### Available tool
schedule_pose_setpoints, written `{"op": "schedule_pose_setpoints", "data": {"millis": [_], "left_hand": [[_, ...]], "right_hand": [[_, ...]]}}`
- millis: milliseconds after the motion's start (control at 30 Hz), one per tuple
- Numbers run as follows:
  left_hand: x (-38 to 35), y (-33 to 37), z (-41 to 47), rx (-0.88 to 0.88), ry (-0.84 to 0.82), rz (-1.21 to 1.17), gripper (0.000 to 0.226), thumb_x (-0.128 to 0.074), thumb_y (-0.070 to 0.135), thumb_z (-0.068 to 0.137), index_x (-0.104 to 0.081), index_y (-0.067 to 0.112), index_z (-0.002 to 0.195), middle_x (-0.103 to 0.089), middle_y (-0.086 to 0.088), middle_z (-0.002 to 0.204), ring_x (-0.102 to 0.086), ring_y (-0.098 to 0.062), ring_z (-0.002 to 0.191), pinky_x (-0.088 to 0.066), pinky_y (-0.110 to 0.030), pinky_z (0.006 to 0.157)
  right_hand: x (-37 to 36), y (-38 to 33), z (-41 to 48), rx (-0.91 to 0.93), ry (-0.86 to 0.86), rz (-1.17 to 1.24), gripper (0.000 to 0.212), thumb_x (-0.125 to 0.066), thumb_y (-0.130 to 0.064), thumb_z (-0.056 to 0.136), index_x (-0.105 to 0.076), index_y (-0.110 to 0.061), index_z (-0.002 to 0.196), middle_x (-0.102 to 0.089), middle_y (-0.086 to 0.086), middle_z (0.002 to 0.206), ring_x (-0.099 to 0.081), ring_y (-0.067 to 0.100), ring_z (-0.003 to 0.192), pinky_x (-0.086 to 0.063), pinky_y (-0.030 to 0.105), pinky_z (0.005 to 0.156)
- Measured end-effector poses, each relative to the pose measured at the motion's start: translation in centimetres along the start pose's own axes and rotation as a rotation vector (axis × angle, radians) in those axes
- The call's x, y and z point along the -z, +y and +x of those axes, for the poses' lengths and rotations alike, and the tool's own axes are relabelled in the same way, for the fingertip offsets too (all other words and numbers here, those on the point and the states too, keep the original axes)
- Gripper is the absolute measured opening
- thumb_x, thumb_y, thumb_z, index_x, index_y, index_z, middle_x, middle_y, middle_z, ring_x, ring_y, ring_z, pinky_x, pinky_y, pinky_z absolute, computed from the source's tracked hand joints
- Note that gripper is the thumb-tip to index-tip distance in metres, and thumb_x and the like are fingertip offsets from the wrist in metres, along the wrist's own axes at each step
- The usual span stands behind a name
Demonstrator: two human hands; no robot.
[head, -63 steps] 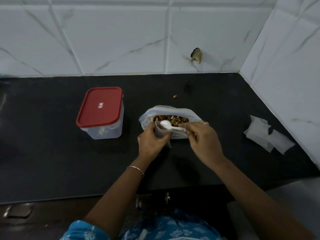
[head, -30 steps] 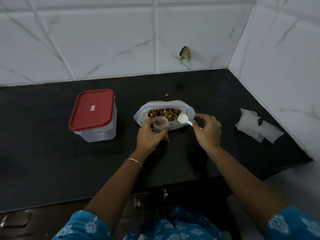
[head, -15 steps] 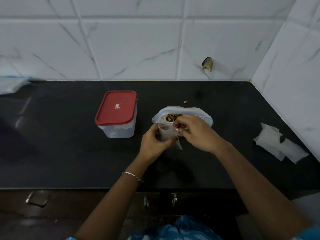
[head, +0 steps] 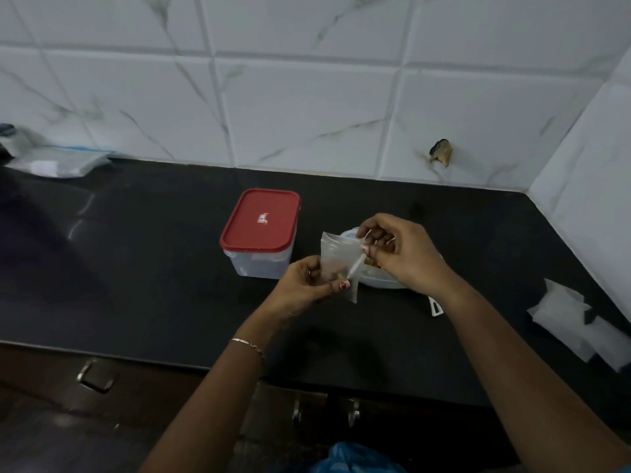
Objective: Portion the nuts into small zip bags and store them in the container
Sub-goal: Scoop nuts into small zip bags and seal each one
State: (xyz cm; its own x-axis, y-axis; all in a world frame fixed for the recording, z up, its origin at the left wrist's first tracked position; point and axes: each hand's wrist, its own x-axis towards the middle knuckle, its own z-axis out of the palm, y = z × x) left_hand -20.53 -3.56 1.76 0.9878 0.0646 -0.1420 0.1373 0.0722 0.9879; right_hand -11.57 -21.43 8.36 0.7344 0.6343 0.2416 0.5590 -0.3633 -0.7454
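The small zip bag (head: 338,259) is in the air above the black surface (head: 153,268), held between both hands, in front of the container and the big bag. The left hand (head: 300,285) pinches the lower part of it with the thumb and the fingers, and a few nuts (head: 336,274) sit at the bottom of the bag, just beside this thumb. The right hand (head: 404,250) pinches the upper right corner of the same bag, with the fingers curled. Behind and under the right hand lies the big open bag (head: 379,282) of nuts, mostly covered by the hand. The container (head: 259,264) stands on the surface just to the left of the hands, apart from them, with its red lid (head: 259,218) closed on it. A small white plastic piece (head: 436,307) shows beside the right forearm. Some empty small bags (head: 563,312) lie well to the right, near the side wall. A thin bracelet (head: 247,344) is on the left wrist. Far left, against the tiled wall (head: 307,107), lies another plastic bag (head: 58,162), too blurred to tell more.
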Motion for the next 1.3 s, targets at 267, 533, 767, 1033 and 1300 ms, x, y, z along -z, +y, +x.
{"op": "schedule_pose_setpoints", "data": {"millis": [267, 533, 767, 1033, 1300], "left_hand": [[0.7, 1.2, 0.1, -0.130, 0.124, -0.103, 0.029, -0.062, 0.025, 0.086, -0.060, 0.010, 0.111, -0.068, -0.007, 0.110, -0.066, -0.021, 0.105, -0.056, -0.037, 0.087], [0.6, 2.0, 0.2, -0.276, 0.221, -0.067, 0.007, -0.052, 0.014, 0.098, -0.059, 0.012, 0.096, -0.066, 0.001, 0.087, -0.066, -0.013, 0.084, -0.057, -0.029, 0.070], [0.9, 2.6, 0.6, -0.329, 0.243, -0.041, 0.009, -0.053, 0.014, 0.098, -0.059, 0.009, 0.094, -0.064, 0.005, 0.084, -0.063, -0.007, 0.079, -0.054, -0.026, 0.069], [1.3, 2.8, 0.8, -0.355, 0.254, -0.026, 0.009, -0.058, 0.012, 0.095, -0.066, 0.011, 0.093, -0.066, 0.000, 0.086, -0.060, -0.014, 0.081, -0.051, -0.032, 0.074], [1.0, 3.4, 0.7, -0.354, 0.274, -0.088, 0.008, -0.062, 0.008, 0.091, -0.069, 0.006, 0.095, -0.072, -0.002, 0.088, -0.069, -0.011, 0.083, -0.055, -0.020, 0.070]], "right_hand": [[-0.3, -0.2, 0.5, -0.061, 0.026, 0.032, 0.035, -0.069, -0.004, 0.084, -0.053, -0.023, 0.107, -0.064, -0.004, 0.092, -0.065, 0.010, 0.088, -0.056, 0.042, 0.084], [-0.6, -0.7, 0.8, -0.070, 0.085, 0.037, 0.028, -0.067, -0.007, 0.087, -0.056, -0.025, 0.105, -0.064, -0.004, 0.087, -0.052, 0.007, 0.065, -0.046, 0.021, 0.063], [-2.6, -0.6, 0.2, -0.184, 0.243, 0.271, 0.008, -0.066, -0.021, 0.090, -0.070, -0.015, 0.093, -0.068, 0.001, 0.089, -0.063, 0.018, 0.083, -0.054, 0.038, 0.076], [-3.1, -0.4, 0.4, -0.186, 0.374, 0.122, 0.009, -0.068, -0.026, 0.089, -0.070, -0.017, 0.088, -0.065, -0.008, 0.086, -0.062, 0.006, 0.080, -0.054, 0.029, 0.073], [-3.6, -0.7, -0.3, -0.184, 0.272, 0.428, 0.003, -0.070, -0.021, 0.087, -0.072, -0.019, 0.088, -0.071, -0.008, 0.087, -0.066, 0.003, 0.086, -0.056, 0.027, 0.079]]}}
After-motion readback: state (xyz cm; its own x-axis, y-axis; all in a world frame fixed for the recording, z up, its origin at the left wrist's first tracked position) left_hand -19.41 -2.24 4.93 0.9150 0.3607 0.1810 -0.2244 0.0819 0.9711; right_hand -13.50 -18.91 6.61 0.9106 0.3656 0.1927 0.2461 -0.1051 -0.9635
